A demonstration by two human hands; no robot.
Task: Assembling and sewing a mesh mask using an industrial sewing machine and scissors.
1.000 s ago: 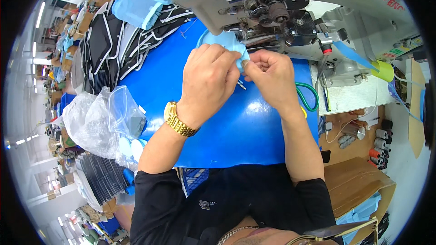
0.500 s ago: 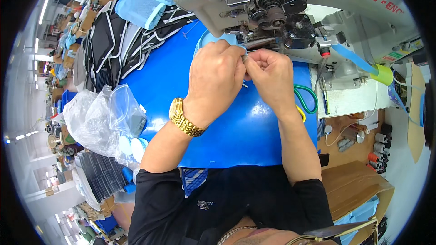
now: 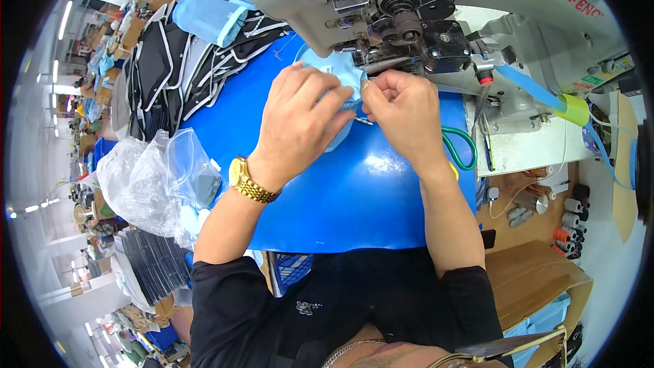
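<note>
My left hand [image 3: 296,123], with a gold watch on the wrist, has its curled fingers over a light blue fabric piece [image 3: 344,71] with a mesh part beneath. My right hand [image 3: 402,119] pinches that piece's right edge between thumb and forefinger. The piece lies just below the sewing machine's needle and foot area [image 3: 371,58], on a blue mat [image 3: 364,211]. Green-handled scissors [image 3: 462,150] are right of my right hand. A blue tape [image 3: 528,84] runs from the machine toward a yellow-green holder [image 3: 571,110].
Black pieces with white edging [image 3: 163,68] and light blue mesh items [image 3: 211,17] lie at upper left. Clear plastic bags [image 3: 136,184] are at left. Thread cones [image 3: 569,228] and a cardboard box [image 3: 524,266] stand at lower right. A cluttered workshop stretches along the far left.
My left hand has shifted left from beside my right hand, exposing more of the blue fabric and its mesh part. My right hand stays at the fabric's edge with slight movement.
</note>
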